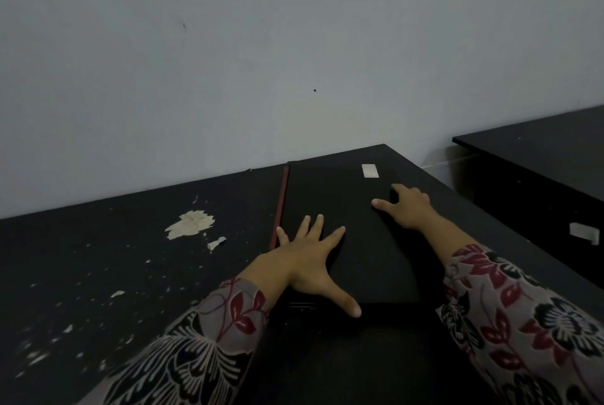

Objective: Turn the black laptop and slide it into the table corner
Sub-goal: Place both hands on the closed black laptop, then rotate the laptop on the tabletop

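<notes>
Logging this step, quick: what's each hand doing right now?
Left hand: open, fingers spread flat on the black laptop, gripping nothing.
Right hand: open, resting on the laptop's far right part.

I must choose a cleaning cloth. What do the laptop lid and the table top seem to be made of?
The black laptop lid looks like matte plastic, perhaps rubberised: no glare.
The table top looks like board under thin black laminate: pale patches show where it has peeled.

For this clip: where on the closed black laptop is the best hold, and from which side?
Probably flat palms from above, near its two long edges, as the left hand and right hand lie now. The laptop lies closed and flat on the table, too wide to pinch, with its far end close to the wall.
</notes>
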